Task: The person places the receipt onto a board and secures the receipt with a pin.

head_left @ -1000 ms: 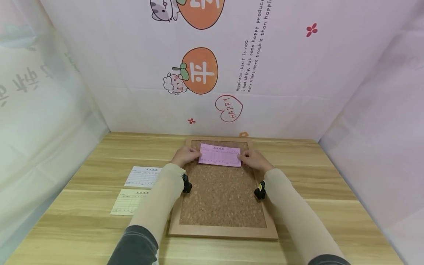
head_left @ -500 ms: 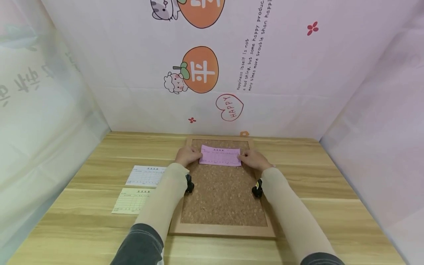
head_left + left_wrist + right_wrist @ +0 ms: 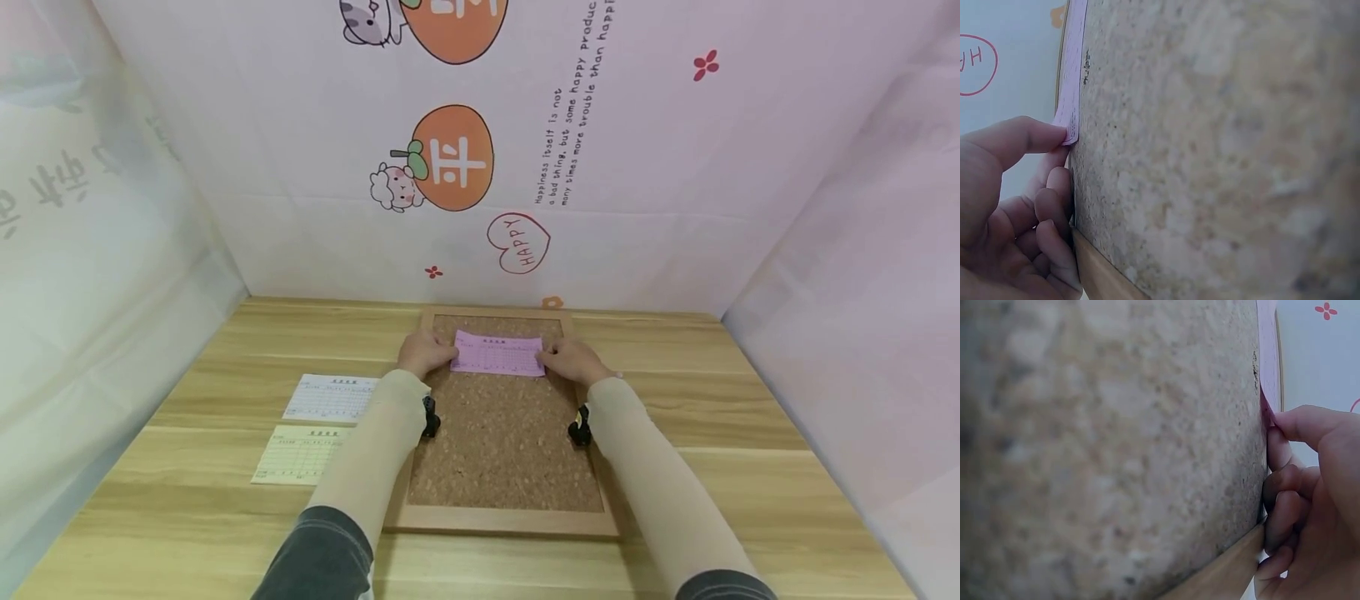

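A pink printed form (image 3: 498, 355) lies low over the upper part of a wood-framed cork board (image 3: 510, 450). My left hand (image 3: 425, 353) pinches its left edge between thumb and index finger, the other fingers curled beside the frame. At the opposite edge my right hand (image 3: 573, 362) pinches the paper the same way. In the left wrist view the pink form (image 3: 1072, 81) runs close along the cork, its corner under the thumb. The right wrist view shows the form's corner (image 3: 1266, 406) bent up slightly between thumb and finger.
Left of the board, a white form (image 3: 326, 397) and a pale yellow form (image 3: 294, 455) lie on the wooden table (image 3: 750, 500), both partly covered by the left sleeve. A printed white curtain (image 3: 637, 250) rises behind the table's back edge.
The pink form has come down slightly toward the lower board and bows a little more. Both hands keep their pinch, and the forearms have shifted slightly inward.
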The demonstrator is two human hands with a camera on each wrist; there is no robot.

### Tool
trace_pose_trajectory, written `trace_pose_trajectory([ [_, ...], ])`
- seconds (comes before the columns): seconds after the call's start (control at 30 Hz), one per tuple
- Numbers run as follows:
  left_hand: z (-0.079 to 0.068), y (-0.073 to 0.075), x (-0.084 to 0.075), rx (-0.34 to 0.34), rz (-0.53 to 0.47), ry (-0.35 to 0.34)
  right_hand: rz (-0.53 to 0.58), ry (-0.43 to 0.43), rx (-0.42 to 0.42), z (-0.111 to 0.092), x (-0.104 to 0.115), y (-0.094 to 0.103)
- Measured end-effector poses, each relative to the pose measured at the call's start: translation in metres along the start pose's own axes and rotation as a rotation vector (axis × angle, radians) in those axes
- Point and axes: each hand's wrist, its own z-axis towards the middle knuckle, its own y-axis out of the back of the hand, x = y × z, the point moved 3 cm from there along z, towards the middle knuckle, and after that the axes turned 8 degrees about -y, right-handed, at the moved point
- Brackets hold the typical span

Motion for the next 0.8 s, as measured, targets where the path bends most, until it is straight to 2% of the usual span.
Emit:
trace_pose_trajectory([
  [0.33,-0.0005,-0.001,0.0004,-0.031,0.037,-0.014,-0.03,0.011,-0.016,0.0011,0.0003,-0.0007],
  [0.53,-0.0056,0.0027,-0.0037,-0.036,0.03,-0.024,-0.032,0.023,-0.015,-0.0003,0.0005,0.0007],
  [0.67,-0.0061,0.0049,-0.0049,-0.002,0.052,-0.067,-0.028,0.014,-0.009,-0.0014,0.0005,0.0009],
  [0.8,-0.004,0.0061,-0.0045,0.071,0.057,-0.095,-0.031,0.013,-0.017,-0.0021,0.0018,0.0013],
])
